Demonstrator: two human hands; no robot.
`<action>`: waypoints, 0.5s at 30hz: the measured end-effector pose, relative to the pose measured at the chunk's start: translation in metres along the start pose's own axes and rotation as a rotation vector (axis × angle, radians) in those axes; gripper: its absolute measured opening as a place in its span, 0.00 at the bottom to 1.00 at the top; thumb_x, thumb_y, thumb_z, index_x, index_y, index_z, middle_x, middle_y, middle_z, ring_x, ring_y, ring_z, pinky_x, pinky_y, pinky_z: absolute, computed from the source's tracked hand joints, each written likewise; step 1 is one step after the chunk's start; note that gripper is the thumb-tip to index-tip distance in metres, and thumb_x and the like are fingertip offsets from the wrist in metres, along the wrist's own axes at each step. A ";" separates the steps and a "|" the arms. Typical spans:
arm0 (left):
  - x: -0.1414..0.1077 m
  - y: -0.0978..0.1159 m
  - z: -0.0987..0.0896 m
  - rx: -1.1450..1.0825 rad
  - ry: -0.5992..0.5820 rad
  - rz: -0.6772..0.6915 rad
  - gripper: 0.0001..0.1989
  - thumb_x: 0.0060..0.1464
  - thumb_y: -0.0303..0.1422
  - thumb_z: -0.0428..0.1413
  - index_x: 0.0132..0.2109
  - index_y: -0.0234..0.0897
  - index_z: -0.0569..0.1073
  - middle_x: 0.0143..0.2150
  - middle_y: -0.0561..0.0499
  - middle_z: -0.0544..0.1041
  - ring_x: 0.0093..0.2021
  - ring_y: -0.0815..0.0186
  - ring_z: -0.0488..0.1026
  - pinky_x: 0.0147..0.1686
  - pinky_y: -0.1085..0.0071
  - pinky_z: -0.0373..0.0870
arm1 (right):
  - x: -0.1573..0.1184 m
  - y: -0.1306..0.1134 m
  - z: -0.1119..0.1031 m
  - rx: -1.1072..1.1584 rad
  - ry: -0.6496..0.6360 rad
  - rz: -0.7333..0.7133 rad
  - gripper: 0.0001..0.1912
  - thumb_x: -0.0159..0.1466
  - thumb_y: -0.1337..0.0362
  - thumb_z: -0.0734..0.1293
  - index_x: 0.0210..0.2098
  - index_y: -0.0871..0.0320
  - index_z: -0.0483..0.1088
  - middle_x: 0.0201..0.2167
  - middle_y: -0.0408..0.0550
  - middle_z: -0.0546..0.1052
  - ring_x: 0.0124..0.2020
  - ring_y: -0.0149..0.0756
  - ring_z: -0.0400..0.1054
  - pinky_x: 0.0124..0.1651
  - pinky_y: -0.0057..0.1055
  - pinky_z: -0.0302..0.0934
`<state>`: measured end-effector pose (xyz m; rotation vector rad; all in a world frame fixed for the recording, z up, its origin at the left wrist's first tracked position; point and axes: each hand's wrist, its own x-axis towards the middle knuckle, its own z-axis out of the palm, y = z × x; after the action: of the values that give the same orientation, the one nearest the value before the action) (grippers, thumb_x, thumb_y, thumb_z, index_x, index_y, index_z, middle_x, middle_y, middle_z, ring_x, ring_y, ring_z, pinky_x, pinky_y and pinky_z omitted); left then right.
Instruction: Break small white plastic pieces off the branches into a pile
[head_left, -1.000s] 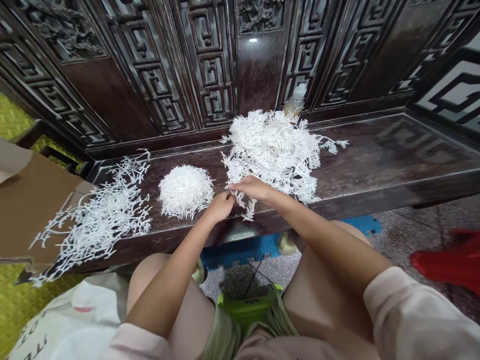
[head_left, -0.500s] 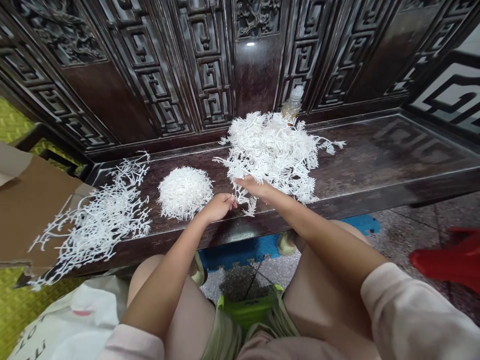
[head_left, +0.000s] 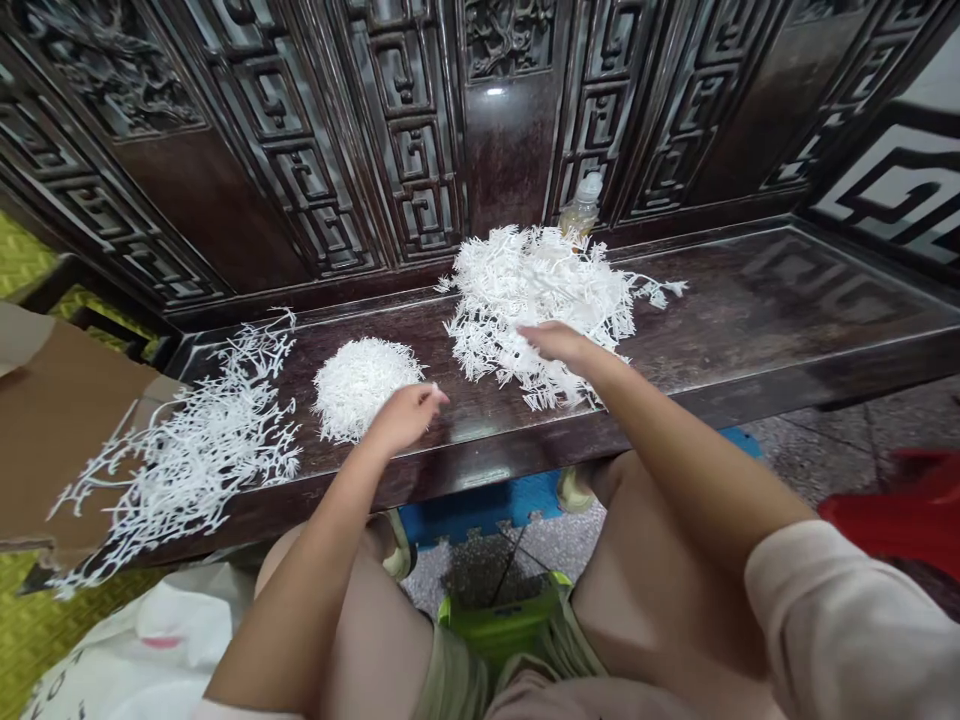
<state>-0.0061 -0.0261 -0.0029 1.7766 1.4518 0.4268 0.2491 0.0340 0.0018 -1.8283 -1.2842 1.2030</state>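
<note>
A dark carved wooden bench bears three lots of white branching sprigs: a spread pile, a tight round bundle and a large loose heap. Right hand lies open on the heap's near edge, apparently gripping nothing. Left hand curls loosely just beside the bundle; any hold cannot be told.

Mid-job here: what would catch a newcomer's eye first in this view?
First, the white branching sprigs: a loose heap at centre on the dark wooden bench, the right hand over it. Left of it sits a dense round bundle, and behind rises a carved dark panel.
</note>
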 end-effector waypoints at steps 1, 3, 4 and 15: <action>0.008 -0.010 -0.005 0.092 0.172 -0.070 0.11 0.48 0.37 0.47 0.29 0.38 0.72 0.28 0.47 0.73 0.35 0.57 0.68 0.38 0.62 0.59 | -0.005 -0.003 0.009 0.005 -0.071 0.014 0.19 0.48 0.50 0.66 0.22 0.60 0.61 0.23 0.48 0.66 0.28 0.33 0.58 0.31 0.29 0.49; 0.024 -0.030 -0.013 0.275 0.457 -0.192 0.09 0.46 0.34 0.48 0.26 0.36 0.70 0.30 0.43 0.72 0.40 0.51 0.67 0.44 0.56 0.54 | -0.017 -0.012 0.029 0.013 -0.192 -0.012 0.19 0.49 0.49 0.65 0.20 0.60 0.61 0.23 0.48 0.66 0.28 0.32 0.58 0.32 0.28 0.50; 0.029 -0.040 -0.016 0.350 0.544 -0.240 0.08 0.46 0.33 0.48 0.27 0.36 0.70 0.31 0.41 0.72 0.42 0.49 0.66 0.45 0.53 0.51 | -0.023 -0.015 0.038 0.004 -0.231 -0.032 0.19 0.50 0.49 0.64 0.19 0.60 0.61 0.22 0.47 0.66 0.27 0.31 0.58 0.32 0.28 0.51; 0.027 -0.025 -0.007 0.241 0.733 -0.173 0.15 0.49 0.40 0.46 0.42 0.36 0.65 0.38 0.40 0.68 0.43 0.51 0.64 0.44 0.56 0.53 | -0.043 -0.023 0.042 -0.109 -0.223 -0.132 0.20 0.51 0.49 0.63 0.16 0.60 0.63 0.19 0.45 0.66 0.26 0.30 0.57 0.33 0.27 0.49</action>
<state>-0.0199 0.0023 -0.0233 1.7354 2.2202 0.9065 0.1969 0.0011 0.0181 -1.6904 -1.5964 1.3147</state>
